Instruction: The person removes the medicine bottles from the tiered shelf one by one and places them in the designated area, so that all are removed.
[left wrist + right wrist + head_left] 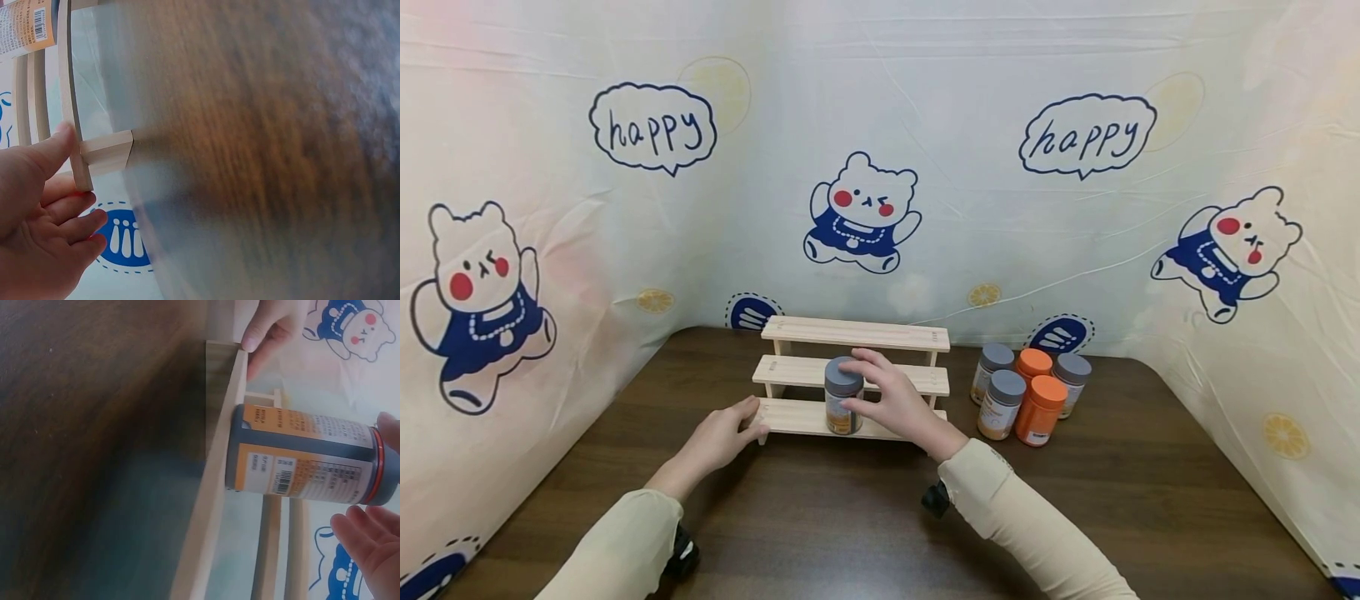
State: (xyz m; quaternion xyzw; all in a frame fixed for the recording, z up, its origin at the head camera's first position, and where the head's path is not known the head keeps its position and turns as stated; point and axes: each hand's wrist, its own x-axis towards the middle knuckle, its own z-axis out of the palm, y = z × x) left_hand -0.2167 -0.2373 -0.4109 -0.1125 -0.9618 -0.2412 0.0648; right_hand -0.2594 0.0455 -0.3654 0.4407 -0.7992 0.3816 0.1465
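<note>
A three-tier wooden display rack stands on the table. My left hand grips the left end of its lowest tier, thumb on one face of the board and fingers on the other. On that tier a jar with a grey lid stands upright; in the right wrist view the jar shows an orange and white label with a barcode. My right hand is at the jar's right side, fingers loosely extended about the lid. Whether its fingertips touch the jar is hard to tell.
Right of the rack, several jars stand grouped on the brown table: grey-lidded ones such as this jar and orange ones such as this jar. A printed cloth hangs behind and along both sides.
</note>
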